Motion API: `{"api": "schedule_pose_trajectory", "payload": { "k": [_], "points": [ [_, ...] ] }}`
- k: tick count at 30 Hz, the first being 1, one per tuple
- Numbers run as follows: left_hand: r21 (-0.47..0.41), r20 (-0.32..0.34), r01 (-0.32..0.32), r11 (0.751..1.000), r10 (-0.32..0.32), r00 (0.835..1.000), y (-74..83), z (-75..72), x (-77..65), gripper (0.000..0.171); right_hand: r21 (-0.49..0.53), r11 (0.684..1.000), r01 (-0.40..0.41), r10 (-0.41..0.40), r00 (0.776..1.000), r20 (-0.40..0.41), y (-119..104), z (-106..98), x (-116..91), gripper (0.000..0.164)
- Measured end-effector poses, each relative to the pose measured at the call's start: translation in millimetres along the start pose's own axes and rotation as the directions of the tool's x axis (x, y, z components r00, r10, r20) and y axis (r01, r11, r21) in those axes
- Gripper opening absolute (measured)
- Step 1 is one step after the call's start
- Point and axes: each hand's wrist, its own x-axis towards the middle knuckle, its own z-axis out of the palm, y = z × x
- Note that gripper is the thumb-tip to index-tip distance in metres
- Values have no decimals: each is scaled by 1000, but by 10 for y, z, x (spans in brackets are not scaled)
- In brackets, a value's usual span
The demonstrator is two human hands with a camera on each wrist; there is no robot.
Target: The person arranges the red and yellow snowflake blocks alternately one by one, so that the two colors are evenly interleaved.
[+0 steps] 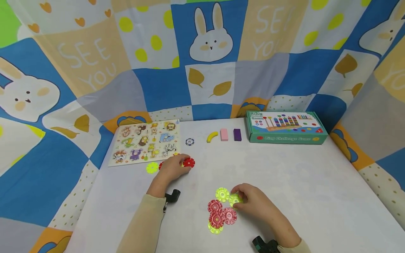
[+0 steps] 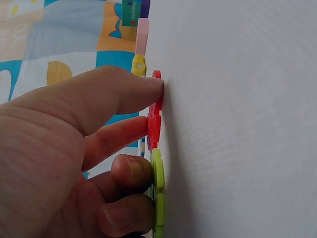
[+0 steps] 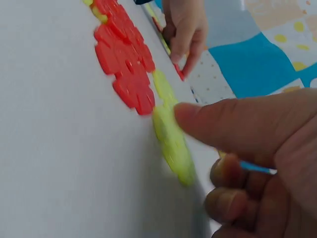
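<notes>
My left hand is at the back left, with its thumb and a finger at the edges of a red notched disc lying on the table. Partly under that hand is another red disc, beside a yellow-green disc. Nearer the front, my right hand pinches a yellow-green notched disc at its rim, close over the table. This disc borders a second yellow-green disc. Several red discs cluster in front of them, overlapping a yellow-green disc.
A board of animal pictures lies at the back left. Along the back stand a blue-and-white chip, a yellow banana piece, a pink block, a purple block and a green game box. Patterned cloth hangs behind.
</notes>
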Motion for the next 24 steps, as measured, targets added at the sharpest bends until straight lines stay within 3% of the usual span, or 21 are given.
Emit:
{"api": "schedule_pose_trajectory", "payload": {
  "k": [8, 17, 24],
  "points": [
    [12, -6, 5, 1000, -5, 1000, 8, 21, 4, 49, -81, 983, -164, 164, 986, -1, 42, -2, -66, 44],
    [16, 0, -1, 1000, 1, 1000, 12, 17, 0, 49, -83, 977, -195, 194, 981, -20, -22, 23, -39, 50],
    [23, -6, 11, 1000, -11, 1000, 23, 6, -6, 49, -77, 971, -225, 226, 974, 6, -65, -11, -26, 43]
  ]
}}
